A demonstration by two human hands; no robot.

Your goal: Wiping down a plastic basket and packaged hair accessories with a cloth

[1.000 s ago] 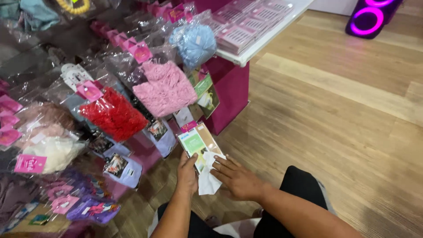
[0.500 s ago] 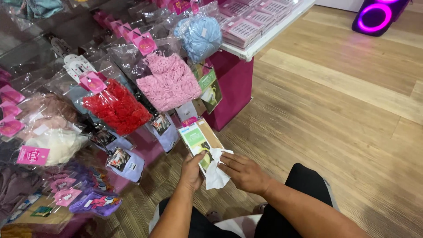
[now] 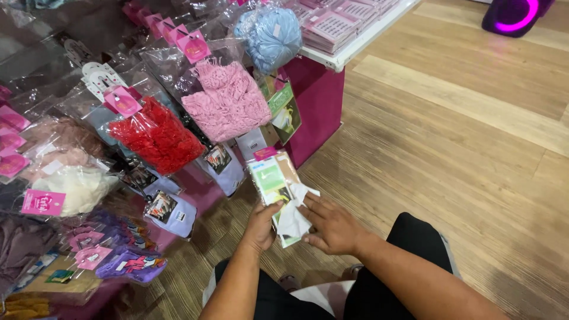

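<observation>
My left hand (image 3: 261, 226) grips the lower edge of a flat clear packet (image 3: 274, 181) with a green and tan card and a pink tag on top. My right hand (image 3: 333, 228) rests on the packet's right side, its fingers touching a loose white paper slip (image 3: 294, 214) that sticks out of it. The packet hangs low, just in front of a display rack of bagged goods. My knees in black trousers show below both hands.
The rack at left holds hanging clear bags: a pink lace item (image 3: 228, 106), a red one (image 3: 159, 137), a blue one (image 3: 272, 35), a cream one (image 3: 80, 188). A magenta counter (image 3: 320, 112) with a white top stands behind. Wooden floor (image 3: 450, 142) spreads to the right; a purple-lit speaker (image 3: 515, 15) stands far right.
The view has drawn closer to the rack. Both hands stay on the packet, and the white slip has shifted a little under my right fingers.
</observation>
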